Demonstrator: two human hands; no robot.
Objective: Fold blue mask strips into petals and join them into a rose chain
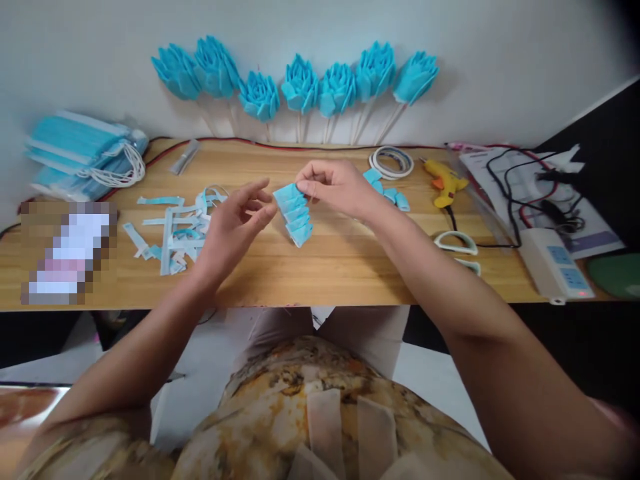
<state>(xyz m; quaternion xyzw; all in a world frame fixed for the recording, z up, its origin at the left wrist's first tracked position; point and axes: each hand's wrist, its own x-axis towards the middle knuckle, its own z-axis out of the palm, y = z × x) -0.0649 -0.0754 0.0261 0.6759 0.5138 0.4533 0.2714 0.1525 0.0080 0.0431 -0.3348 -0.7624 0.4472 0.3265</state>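
Near the middle of the table, a row of overlapping folded blue mask-fabric pieces (296, 213) slants down and to the right. My right hand (330, 183) pinches the top piece of this row between thumb and forefinger. Just left of the row is my left hand (243, 217), its fingers apart and slightly curled, with nothing in it. Beyond my right wrist lie several loose blue pieces (387, 190). Cut scraps and strips of masks (173, 230) are heaped left of my left hand, which partly hides them.
Blue fabric flowers on sticks (300, 83) lean against the wall. Stacked face masks (75, 147) and a pixelated phone-like object (70, 253) lie left. Tape rolls (393, 162), a yellow glue gun (444, 181), scissors handles (456, 243) and a power strip (555, 267) with cables are right.
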